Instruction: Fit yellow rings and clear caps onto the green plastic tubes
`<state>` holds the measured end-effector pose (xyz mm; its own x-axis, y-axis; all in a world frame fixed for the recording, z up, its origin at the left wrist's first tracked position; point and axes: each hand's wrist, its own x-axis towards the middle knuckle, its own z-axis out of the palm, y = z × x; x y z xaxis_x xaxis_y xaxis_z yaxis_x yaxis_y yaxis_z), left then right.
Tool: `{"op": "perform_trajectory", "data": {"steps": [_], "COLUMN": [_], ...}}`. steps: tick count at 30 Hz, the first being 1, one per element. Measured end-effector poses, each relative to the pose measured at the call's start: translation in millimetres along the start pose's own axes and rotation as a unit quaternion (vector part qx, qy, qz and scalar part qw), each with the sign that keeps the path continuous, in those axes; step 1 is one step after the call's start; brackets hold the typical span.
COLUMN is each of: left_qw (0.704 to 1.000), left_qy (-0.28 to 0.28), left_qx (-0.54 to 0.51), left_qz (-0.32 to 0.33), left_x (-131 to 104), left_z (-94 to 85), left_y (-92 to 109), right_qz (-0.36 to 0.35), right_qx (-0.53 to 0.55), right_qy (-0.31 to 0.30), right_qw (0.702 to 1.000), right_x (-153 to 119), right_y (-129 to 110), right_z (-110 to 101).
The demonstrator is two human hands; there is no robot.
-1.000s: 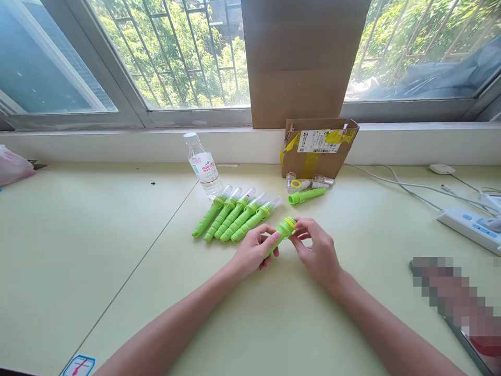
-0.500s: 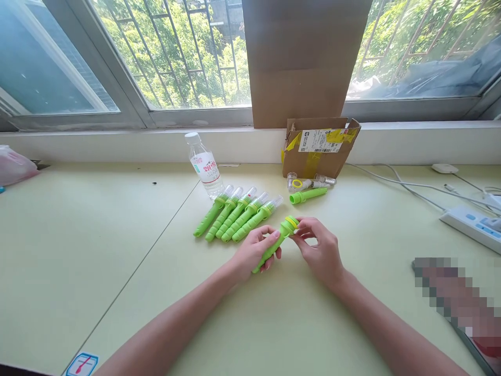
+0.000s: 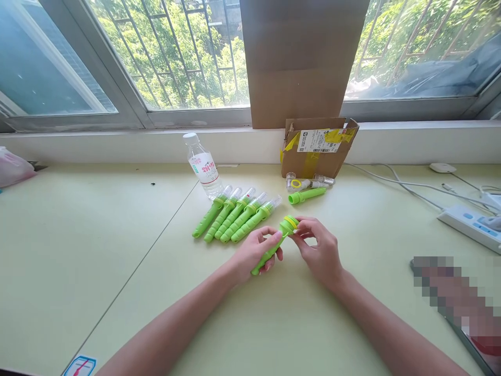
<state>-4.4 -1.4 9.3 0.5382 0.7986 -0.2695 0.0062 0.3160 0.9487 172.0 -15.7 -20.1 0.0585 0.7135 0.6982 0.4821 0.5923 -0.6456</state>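
My left hand (image 3: pixel 258 248) is closed around a green plastic handle (image 3: pixel 269 255), which slants up to the right. At its wider head sits a yellow ring (image 3: pixel 290 222), pinched at its right side by the fingertips of my right hand (image 3: pixel 320 244). No clear cap shows on this head. Just beyond my left hand lie several green sticks with clear caps (image 3: pixel 253 223), side by side on the table. Farther back is a loose green handle (image 3: pixel 308 196) with an open threaded end. Behind it are clear caps (image 3: pixel 324 179), another yellow ring (image 3: pixel 296 184) and small white parts.
A bottle with a white cap (image 3: pixel 204 169) stands behind the row. An open cardboard box (image 3: pixel 317 156) is against the window ledge. To the right are a white power strip (image 3: pixel 469 227), cables and a blurred dark flat object (image 3: pixel 450 308). A pinkish bag (image 3: pixel 13 167) lies far left.
Both hands keep almost the same hold on the green handle and its yellow ring. The whole view has shifted very slightly.
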Motion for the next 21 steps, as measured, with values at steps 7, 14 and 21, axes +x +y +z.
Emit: {"op": "perform_trajectory", "data": {"steps": [7,14,21], "left_qw": [0.996,0.991,0.990], "left_qy": [0.076,0.080,0.067], "left_qx": [0.018,0.069,0.105], "left_qz": [0.049,0.079,0.072], "left_x": [1.4,-0.4,-2.3], "left_z": [8.1,8.3,10.6], "left_y": [-5.2,-3.6,-2.2], "right_qz": [-0.001,0.002,0.009], "right_qx": [-0.017,-0.025,-0.030], "right_qy": [0.007,-0.005,-0.013], "right_qw": [1.000,1.000,0.999], "right_x": [-1.9,-0.8,-1.2], "right_y": [2.2,1.0,0.1], "right_z": [-0.4,-1.1,-1.6]}}
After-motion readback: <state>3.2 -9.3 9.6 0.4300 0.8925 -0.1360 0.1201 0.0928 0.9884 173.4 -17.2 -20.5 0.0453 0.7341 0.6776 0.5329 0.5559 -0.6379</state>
